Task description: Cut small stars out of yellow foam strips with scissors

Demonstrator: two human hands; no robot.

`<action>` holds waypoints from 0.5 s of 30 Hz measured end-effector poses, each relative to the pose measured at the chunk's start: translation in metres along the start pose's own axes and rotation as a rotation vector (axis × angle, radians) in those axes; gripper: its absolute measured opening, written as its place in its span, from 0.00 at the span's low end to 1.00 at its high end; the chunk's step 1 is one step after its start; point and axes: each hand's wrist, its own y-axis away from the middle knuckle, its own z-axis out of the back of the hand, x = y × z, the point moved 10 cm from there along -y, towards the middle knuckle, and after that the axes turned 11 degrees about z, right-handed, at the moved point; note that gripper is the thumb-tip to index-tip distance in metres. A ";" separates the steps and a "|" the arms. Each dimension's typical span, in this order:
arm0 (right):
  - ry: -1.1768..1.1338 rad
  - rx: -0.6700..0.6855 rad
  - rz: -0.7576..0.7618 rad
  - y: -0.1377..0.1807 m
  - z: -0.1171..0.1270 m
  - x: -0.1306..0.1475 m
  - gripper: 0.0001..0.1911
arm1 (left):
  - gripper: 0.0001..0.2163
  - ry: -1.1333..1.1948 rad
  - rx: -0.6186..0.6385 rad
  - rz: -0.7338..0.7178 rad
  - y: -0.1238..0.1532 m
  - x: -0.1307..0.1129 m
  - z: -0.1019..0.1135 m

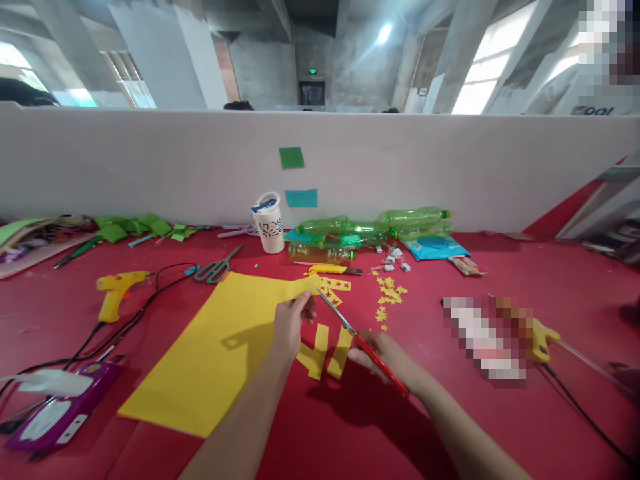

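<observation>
My left hand (293, 323) is closed on a small yellow strip (298, 287), pinched between thumb and fingers. In my right hand (383, 357) is a pair of tweezers with red handles (385, 370) and long metal tips, which reach the strip's right end. Under my left arm lies a large yellow sheet (200, 360). Several plain yellow strips (319, 350) rest between my hands. Just beyond the tips are strips with star-shaped holes (337, 285). Small yellow stars (390, 291) lie scattered to the right of them.
A yellow cutter (330, 270), green bottles (415, 217) and a white cup (270, 227) stand or lie along the back. Grey scissors (217, 267), a yellow glue gun (117, 293) and a purple power strip (65, 407) are at left. Another glue gun (543, 340) lies right.
</observation>
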 end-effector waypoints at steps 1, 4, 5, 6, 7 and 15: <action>-0.001 -0.006 0.003 0.000 0.000 0.000 0.19 | 0.11 -0.006 0.004 0.002 0.001 0.001 -0.002; -0.051 -0.022 -0.009 0.000 0.000 0.000 0.19 | 0.11 -0.044 0.007 0.030 0.002 0.006 -0.005; -0.079 -0.020 -0.016 0.001 -0.001 0.000 0.20 | 0.11 -0.061 0.005 0.042 0.003 0.007 -0.005; -0.108 -0.015 -0.025 0.001 -0.002 0.000 0.20 | 0.11 -0.074 -0.005 0.051 0.003 0.009 -0.004; -0.136 -0.008 -0.033 0.002 -0.003 0.000 0.20 | 0.11 -0.084 -0.015 0.054 0.003 0.009 -0.003; -0.213 0.005 -0.049 0.003 -0.007 0.003 0.20 | 0.12 -0.159 0.009 -0.045 0.004 -0.004 -0.004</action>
